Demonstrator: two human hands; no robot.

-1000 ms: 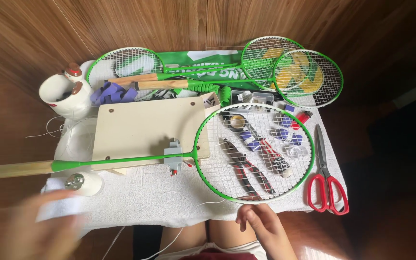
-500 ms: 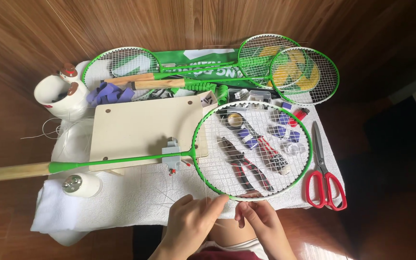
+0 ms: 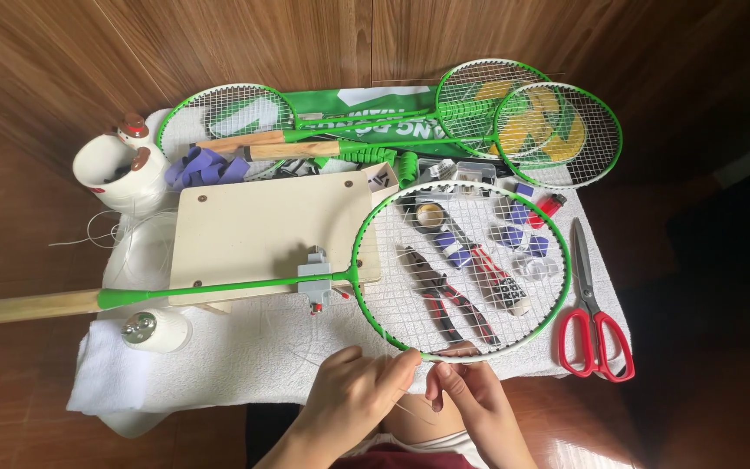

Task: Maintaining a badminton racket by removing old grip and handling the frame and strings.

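Observation:
A green badminton racket (image 3: pixel 460 269) lies across the white towel (image 3: pixel 219 365), its shaft held in a small grey clamp (image 3: pixel 316 276) on a cream board (image 3: pixel 262 226). My left hand (image 3: pixel 353 399) and my right hand (image 3: pixel 470 395) meet at the near edge of the racket's frame. The fingers of both pinch a thin clear string (image 3: pixel 410 408) just below the rim. Under the racket's strings lie red-handled pliers (image 3: pixel 444 300) and small purple rolls (image 3: pixel 449 247).
Red-handled scissors (image 3: pixel 596 321) lie at the right. Three more green rackets (image 3: pixel 514 117) and a green bag (image 3: pixel 375 113) sit at the back. A white mug (image 3: pixel 115 165) and a white spool (image 3: pixel 154 330) stand on the left, with loose string (image 3: pixel 123 234) nearby.
My left hand has come in from the lower left and joined the right hand at the racket's near rim. The view has shifted slightly.

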